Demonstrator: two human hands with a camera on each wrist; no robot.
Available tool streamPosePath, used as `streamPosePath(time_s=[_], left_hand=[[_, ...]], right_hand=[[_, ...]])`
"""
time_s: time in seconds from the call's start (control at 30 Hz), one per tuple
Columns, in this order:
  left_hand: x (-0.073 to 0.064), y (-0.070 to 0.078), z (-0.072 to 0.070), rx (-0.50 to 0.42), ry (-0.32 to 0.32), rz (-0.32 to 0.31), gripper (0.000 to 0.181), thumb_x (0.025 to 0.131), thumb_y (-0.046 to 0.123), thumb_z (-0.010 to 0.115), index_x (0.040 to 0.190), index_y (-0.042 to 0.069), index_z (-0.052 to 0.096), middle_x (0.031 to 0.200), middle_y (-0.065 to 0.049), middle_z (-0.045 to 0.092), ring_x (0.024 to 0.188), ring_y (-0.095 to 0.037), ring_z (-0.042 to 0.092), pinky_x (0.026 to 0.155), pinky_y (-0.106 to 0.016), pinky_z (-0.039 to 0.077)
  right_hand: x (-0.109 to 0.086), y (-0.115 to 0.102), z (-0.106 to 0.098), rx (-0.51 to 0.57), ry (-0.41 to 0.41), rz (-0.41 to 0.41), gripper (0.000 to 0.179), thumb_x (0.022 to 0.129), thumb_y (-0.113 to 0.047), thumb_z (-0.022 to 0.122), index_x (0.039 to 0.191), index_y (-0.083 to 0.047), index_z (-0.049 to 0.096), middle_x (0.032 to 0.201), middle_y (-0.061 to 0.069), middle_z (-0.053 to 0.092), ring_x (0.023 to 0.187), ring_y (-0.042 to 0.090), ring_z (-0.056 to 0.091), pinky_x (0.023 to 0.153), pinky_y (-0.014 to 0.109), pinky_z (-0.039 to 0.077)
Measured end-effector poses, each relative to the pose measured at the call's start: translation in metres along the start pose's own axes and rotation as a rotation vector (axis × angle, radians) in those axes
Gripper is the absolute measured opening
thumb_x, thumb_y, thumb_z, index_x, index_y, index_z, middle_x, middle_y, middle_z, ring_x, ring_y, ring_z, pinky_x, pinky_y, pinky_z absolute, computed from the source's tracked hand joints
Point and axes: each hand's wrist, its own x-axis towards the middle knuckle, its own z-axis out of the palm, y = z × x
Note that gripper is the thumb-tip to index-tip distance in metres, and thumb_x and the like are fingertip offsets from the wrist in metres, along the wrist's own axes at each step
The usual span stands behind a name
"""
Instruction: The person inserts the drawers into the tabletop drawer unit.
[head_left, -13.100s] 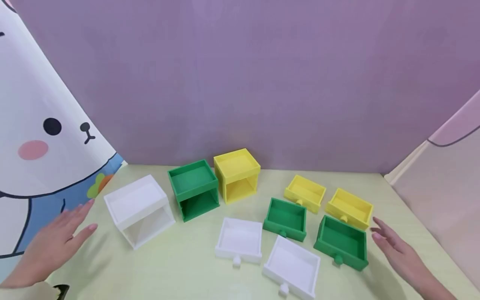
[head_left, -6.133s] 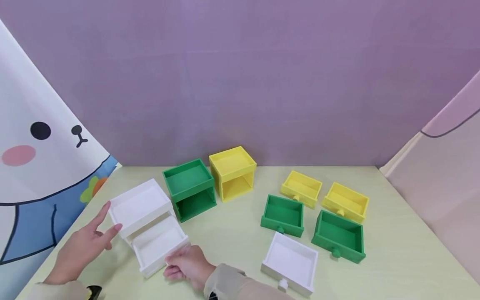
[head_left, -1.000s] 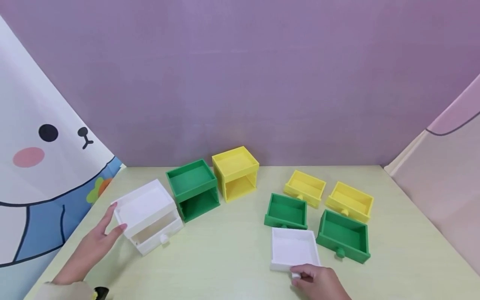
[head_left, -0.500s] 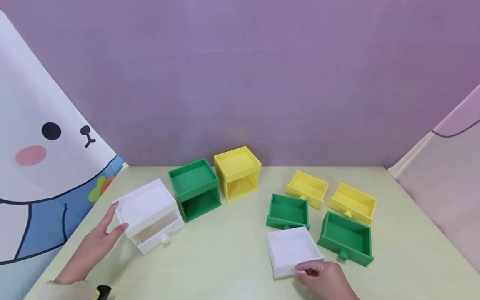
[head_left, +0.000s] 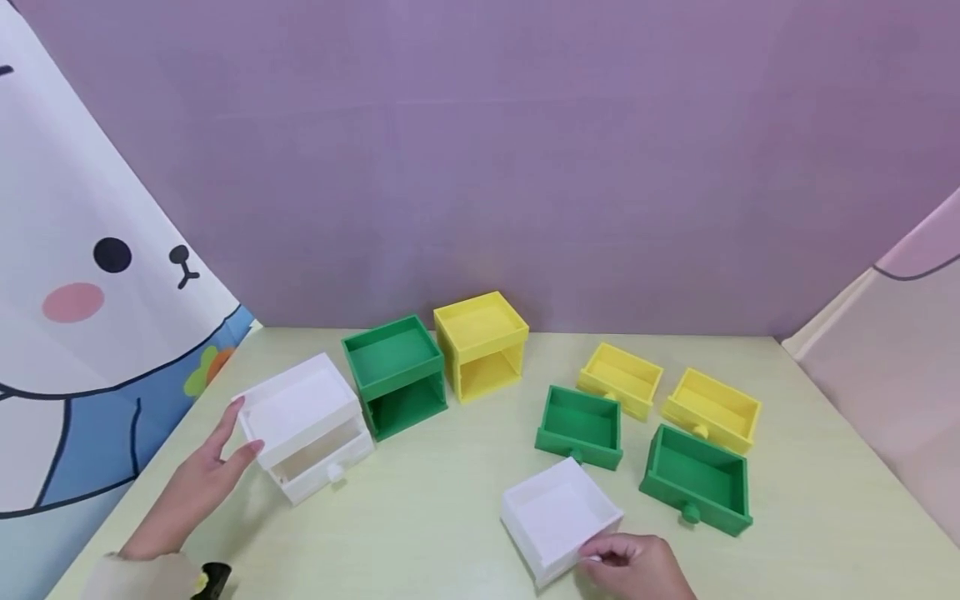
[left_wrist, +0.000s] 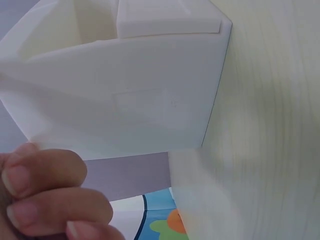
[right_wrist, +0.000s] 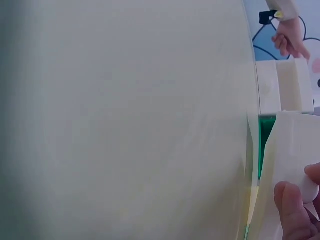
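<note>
Head view: the left hand [head_left: 197,487] spreads its thumb and forefinger apart, both touching the left edge of the white cabinet [head_left: 300,404]. A white lower drawer [head_left: 309,482] sits in the cabinet's bottom slot; the slot above it is open. The right hand [head_left: 637,567] pinches the front of the loose white drawer [head_left: 558,512], held askew over the table [head_left: 420,525]; I can't tell whether it touches the surface. The green cabinet [head_left: 393,358] and yellow cabinet [head_left: 482,325] stand to the right of the white one. Right of these lie two green drawers [head_left: 581,421] and two yellow drawers [head_left: 622,375].

Left wrist view: the white cabinet's side wall fills the upper part, with curled fingers [left_wrist: 60,210] below it.

Right wrist view: thumb and finger clamp the loose drawer's round knob [right_wrist: 309,191]; the white cabinet shows beyond.
</note>
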Motion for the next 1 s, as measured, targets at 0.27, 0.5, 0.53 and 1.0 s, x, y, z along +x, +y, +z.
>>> streamPosePath(time_s=[0.27,0.5,0.53,1.0], left_hand=[[0.003,0.003,0.005,0.013,-0.003,0.04,0.08,0.101,0.052,0.034,0.151,0.016,-0.017,0.147,-0.04,0.01,0.119,-0.061,0.036,0.084,-0.068,0.039],[0.002,-0.001,0.001,0.021,0.009,0.023,0.08,0.101,0.05,0.034,0.15,0.013,-0.018,0.145,-0.042,0.011,0.117,-0.061,0.037,0.082,-0.067,0.041],[0.002,-0.002,0.0,0.017,0.007,0.02,0.08,0.101,0.051,0.034,0.149,0.013,-0.019,0.145,-0.042,0.01,0.117,-0.061,0.038,0.083,-0.066,0.041],[0.001,-0.003,0.002,-0.007,0.016,0.028,0.08,0.101,0.05,0.033,0.149,0.013,-0.019,0.144,-0.043,0.012,0.117,-0.061,0.037,0.082,-0.067,0.041]], right_hand=[[-0.002,-0.007,0.006,-0.001,0.014,-0.02,0.004,0.079,-0.007,0.074,0.082,-0.005,0.074,0.071,0.0,0.066,0.064,0.012,0.052,0.059,0.023,0.044],[0.007,-0.024,0.021,0.031,0.013,-0.185,0.005,0.078,-0.004,0.073,0.082,-0.004,0.075,0.073,-0.002,0.067,0.067,0.003,0.055,0.062,0.021,0.049],[0.009,-0.027,0.024,0.034,0.018,-0.223,0.005,0.078,-0.003,0.072,0.082,-0.004,0.075,0.074,-0.001,0.068,0.068,0.001,0.056,0.062,0.021,0.049],[0.032,-0.055,0.059,0.047,0.07,-0.538,0.012,0.074,0.007,0.07,0.078,-0.003,0.075,0.073,0.0,0.07,0.066,-0.002,0.056,0.061,0.021,0.051]])
